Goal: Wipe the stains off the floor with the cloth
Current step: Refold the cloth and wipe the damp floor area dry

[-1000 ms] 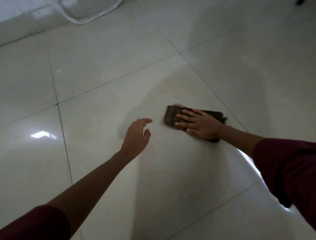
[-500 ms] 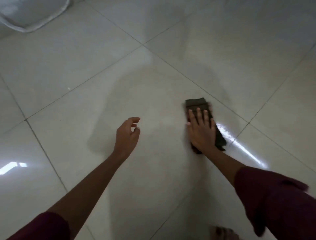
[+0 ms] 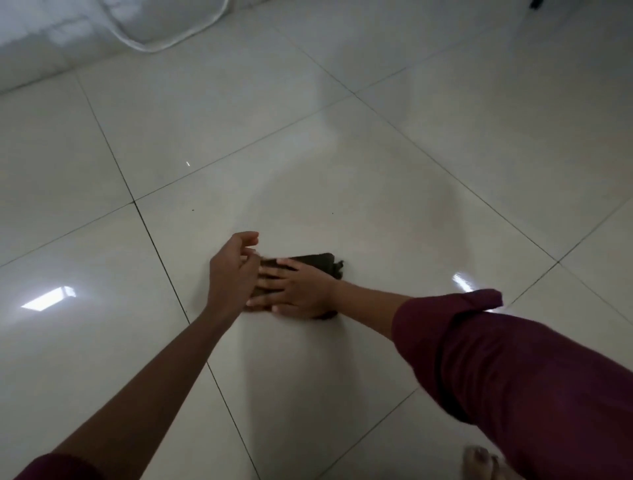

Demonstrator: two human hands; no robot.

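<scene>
Two hands are meeting now — our right hand (image 3: 301,289) is pressing flat on the cloth (image 3: 313,260), swept back left across the floor (image 3: 376,171), while our left hand (image 3: 231,274) — loosely curled, empty — is closing in beside it.

We see a curved white tube frame (image 3: 164,37) at top left, resting on the glossy tiles. A small dark object (image 3: 535,4) sits at the top right edge, too cropped to identify. At the bottom right edge we see bare toes (image 3: 479,460). Maroon sleeves (image 3: 507,370) cover both upper arms.
</scene>
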